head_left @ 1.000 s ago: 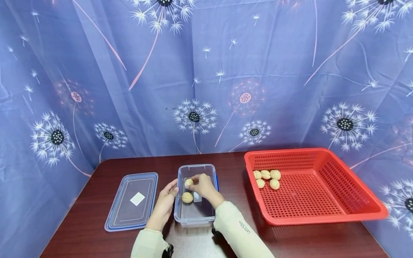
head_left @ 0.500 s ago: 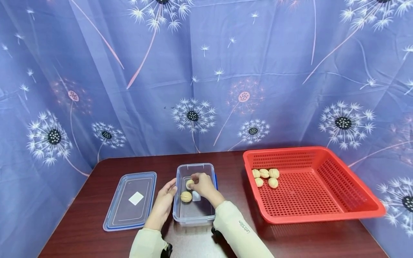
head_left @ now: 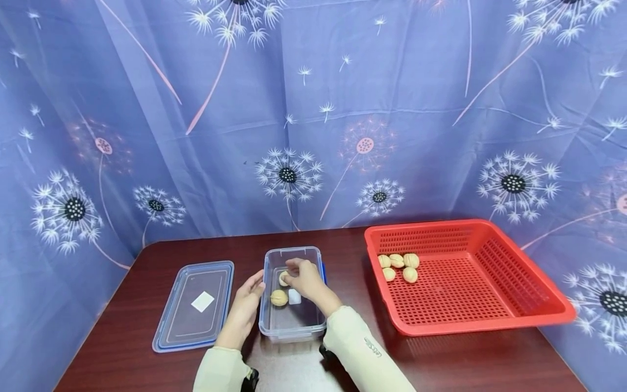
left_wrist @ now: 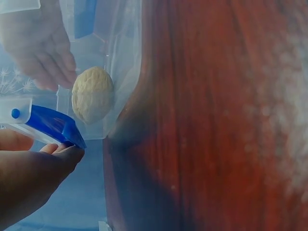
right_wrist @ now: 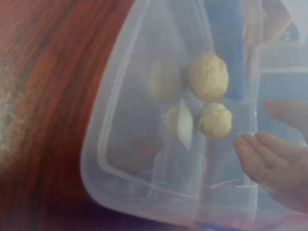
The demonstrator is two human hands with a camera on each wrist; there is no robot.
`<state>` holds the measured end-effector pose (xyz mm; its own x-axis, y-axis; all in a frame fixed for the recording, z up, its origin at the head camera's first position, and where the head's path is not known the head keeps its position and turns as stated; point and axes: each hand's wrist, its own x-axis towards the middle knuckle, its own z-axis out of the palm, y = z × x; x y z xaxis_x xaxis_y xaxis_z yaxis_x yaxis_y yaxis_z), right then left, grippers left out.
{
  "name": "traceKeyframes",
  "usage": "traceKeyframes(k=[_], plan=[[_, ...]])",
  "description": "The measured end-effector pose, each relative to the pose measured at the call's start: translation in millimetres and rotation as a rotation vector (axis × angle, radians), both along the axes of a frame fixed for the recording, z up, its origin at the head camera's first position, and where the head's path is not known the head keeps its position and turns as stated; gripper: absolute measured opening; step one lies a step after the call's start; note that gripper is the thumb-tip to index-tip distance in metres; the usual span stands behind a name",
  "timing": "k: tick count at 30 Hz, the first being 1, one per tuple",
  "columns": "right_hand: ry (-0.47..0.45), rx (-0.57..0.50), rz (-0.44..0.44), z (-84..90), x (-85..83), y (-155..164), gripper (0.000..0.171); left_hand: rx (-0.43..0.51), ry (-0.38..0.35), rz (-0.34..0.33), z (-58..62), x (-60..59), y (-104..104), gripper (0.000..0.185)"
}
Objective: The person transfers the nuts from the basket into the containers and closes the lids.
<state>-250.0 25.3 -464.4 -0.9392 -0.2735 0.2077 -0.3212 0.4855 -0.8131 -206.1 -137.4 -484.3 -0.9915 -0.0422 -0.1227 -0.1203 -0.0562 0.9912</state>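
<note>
In the head view, a clear plastic box [head_left: 294,333] stands at the table's middle with two walnuts inside. The nearer walnut [head_left: 279,298] lies beside a small white square [head_left: 294,296] on the box floor. My right hand [head_left: 307,280] is inside the box over the farther walnut [head_left: 283,279]. The right wrist view shows its fingertips [right_wrist: 242,144] a little apart from that smaller walnut [right_wrist: 215,121], holding nothing. My left hand [head_left: 245,307] lies along the box's left side. Its fingertips [left_wrist: 72,151] touch a blue side clip [left_wrist: 55,122] in the left wrist view.
A clear lid [head_left: 196,321] with a blue seal and a white square lies on the table left of the box. To the right stands a red perforated basket [head_left: 470,326], with several walnuts [head_left: 410,261] in its left corner. A blue patterned curtain [head_left: 338,136] hangs behind.
My right hand has drawn slightly back from the farther walnut, and more of the white square shows. The left hand stays at the box's side. The head view has turned slightly right.
</note>
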Motion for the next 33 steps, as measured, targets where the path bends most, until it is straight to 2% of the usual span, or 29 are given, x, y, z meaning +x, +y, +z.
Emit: traceKeyframes(k=[22,33], plan=[[0.036,-0.051,0.125,37.0,6.5,11,0.038,0.001,0.018,-0.004,5.2,0.3,0,0.045],[0.124,-0.062,0.096,55.6,2.4,24,0.035,-0.003,0.013,-0.003,3.7,0.3,-2,0.045]])
